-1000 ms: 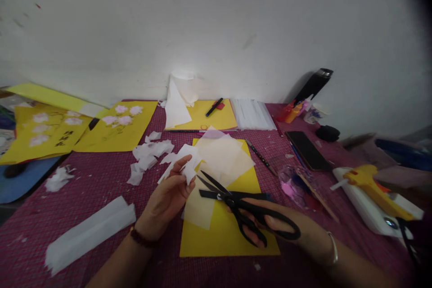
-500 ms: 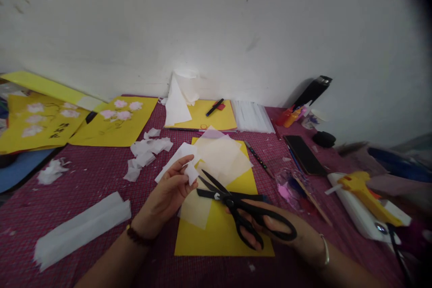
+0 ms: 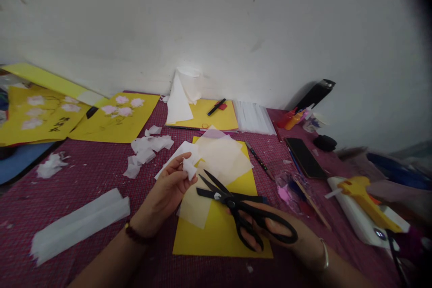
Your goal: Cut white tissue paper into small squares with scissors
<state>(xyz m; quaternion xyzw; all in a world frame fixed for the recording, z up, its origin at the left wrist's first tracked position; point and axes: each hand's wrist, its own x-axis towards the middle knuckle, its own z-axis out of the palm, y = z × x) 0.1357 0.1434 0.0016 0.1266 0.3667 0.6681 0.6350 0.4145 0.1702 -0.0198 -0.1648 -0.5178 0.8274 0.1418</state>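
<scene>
My left hand [image 3: 168, 189] pinches a small folded piece of white tissue paper [image 3: 189, 167] between thumb and fingers, just above the table. My right hand [image 3: 286, 236] grips black scissors [image 3: 236, 204] by the handles, blades apart and pointing left toward the tissue piece, a short gap away. Both hover over a yellow card sheet [image 3: 219, 229] that carries several thin translucent paper squares [image 3: 221, 155].
White tissue scraps [image 3: 146, 148] and a folded tissue strip [image 3: 79, 225] lie left on the magenta cloth [image 3: 94, 175]. Yellow flower cards [image 3: 114, 119] sit at the back left. A phone [image 3: 305, 157], brush [image 3: 259, 160], paint bottles [image 3: 290, 119] and yellow glue gun [image 3: 366, 200] lie right.
My left hand has folded the white tissue piece smaller and closed its fingers tighter around it. The scissors have hardly moved. The view has shifted slightly.
</scene>
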